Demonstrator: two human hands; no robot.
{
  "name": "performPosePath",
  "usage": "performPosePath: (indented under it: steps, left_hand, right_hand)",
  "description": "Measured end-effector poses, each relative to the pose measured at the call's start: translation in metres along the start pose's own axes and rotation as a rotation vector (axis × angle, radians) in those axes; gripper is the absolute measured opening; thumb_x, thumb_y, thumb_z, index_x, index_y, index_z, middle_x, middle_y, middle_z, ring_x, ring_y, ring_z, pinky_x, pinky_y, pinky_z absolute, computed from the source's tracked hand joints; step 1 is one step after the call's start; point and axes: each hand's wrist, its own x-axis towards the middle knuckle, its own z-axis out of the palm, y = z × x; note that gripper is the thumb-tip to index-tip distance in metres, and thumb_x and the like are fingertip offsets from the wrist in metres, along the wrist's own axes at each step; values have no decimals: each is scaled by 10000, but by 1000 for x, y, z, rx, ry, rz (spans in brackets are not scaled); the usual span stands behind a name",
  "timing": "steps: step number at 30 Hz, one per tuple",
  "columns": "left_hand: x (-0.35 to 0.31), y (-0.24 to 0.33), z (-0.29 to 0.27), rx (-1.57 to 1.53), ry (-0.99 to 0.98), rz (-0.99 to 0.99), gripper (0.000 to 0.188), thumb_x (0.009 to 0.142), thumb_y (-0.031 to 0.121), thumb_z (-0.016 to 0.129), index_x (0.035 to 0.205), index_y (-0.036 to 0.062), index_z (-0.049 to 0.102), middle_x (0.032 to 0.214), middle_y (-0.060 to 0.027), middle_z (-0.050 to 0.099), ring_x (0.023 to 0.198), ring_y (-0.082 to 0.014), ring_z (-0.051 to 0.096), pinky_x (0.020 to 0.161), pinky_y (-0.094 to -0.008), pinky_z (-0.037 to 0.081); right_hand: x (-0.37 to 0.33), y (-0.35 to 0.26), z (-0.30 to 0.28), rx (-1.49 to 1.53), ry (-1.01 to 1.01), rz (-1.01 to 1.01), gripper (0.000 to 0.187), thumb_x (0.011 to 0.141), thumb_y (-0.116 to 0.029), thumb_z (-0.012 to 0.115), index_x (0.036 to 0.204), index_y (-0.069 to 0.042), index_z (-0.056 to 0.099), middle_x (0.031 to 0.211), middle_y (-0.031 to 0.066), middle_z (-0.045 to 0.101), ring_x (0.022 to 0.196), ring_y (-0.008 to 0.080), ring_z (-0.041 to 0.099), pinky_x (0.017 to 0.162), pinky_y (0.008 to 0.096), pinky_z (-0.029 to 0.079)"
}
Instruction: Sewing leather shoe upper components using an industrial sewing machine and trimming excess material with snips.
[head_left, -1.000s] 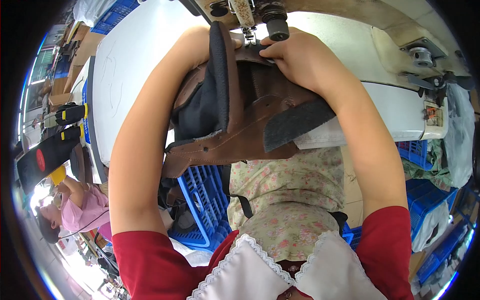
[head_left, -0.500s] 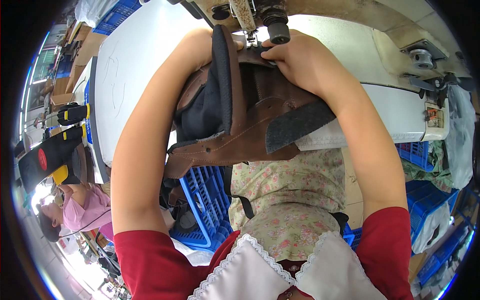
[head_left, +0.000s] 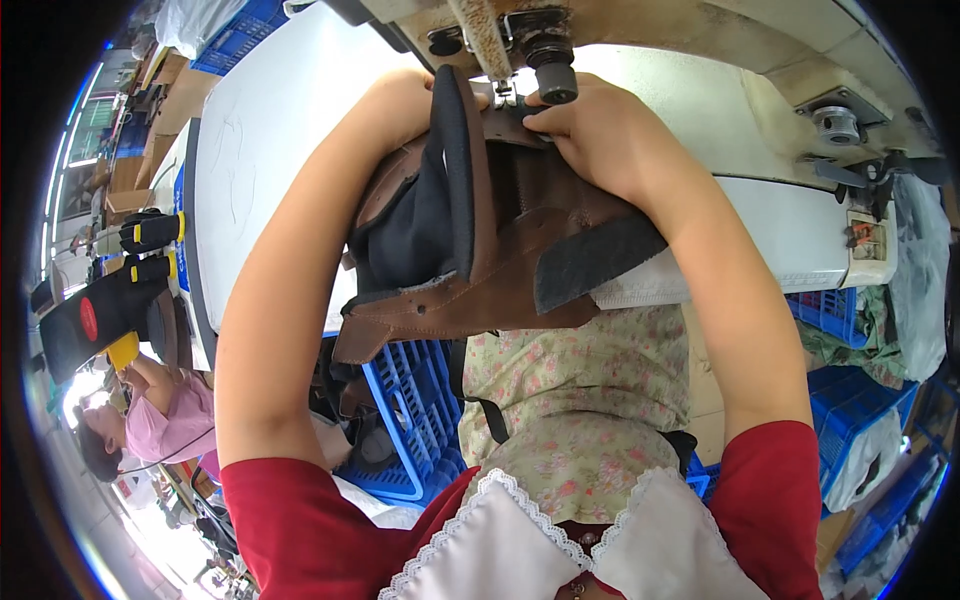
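Note:
A brown leather shoe upper (head_left: 440, 305) with black padded lining lies under the head of a sewing machine (head_left: 640, 40). Its far edge is at the presser foot (head_left: 504, 97). My right hand (head_left: 590, 125) pinches that edge just right of the foot, thumb and fingers closed on it. From the other side my left hand (head_left: 408, 100) grips the upper; its fingers are mostly hidden behind the raised padded collar, with a fingertip showing beside the foot. A loose black flap (head_left: 595, 265) hangs at the upper's near right side.
Below the white machine table (head_left: 265, 170), a blue plastic crate (head_left: 415, 410) holds dark pieces. Blue crates (head_left: 855, 420) and plastic bags stand at the right. Another person in pink (head_left: 165, 425) sits at the left, near black and yellow fixtures (head_left: 105, 310).
The picture has shifted a little, so machine head, hands and the far part of the upper appear slightly lower. Both hands keep their hold beside the presser foot.

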Motion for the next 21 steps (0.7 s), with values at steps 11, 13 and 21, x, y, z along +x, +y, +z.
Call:
performPosePath:
  steps: [11,13,21]
  left_hand:
    - [-40,13,-13,-219,-249,89,391,780,273,797,1073,24,725,928,-123,725,820,-194,679,756,-319,532]
    - [-44,10,-6,-177,-129,298,408,758,237,791,1079,-4,713,930,-139,727,820,-202,678,770,-325,530]
    - [-35,3,-2,-80,-101,277,384,743,221,780,1048,-5,723,899,-164,722,843,-236,683,784,-355,526]
  right_hand:
    - [1,4,1,-63,-19,-99,239,811,-78,655,1030,-106,747,1004,90,666,1022,284,600,886,390,501]
    - [-1,9,2,-47,11,-138,217,809,-79,658,1008,-89,746,994,81,665,1015,280,597,876,388,503]
    - [-7,19,11,54,164,-225,169,807,-90,667,954,-34,731,964,82,659,1017,286,589,867,388,504]
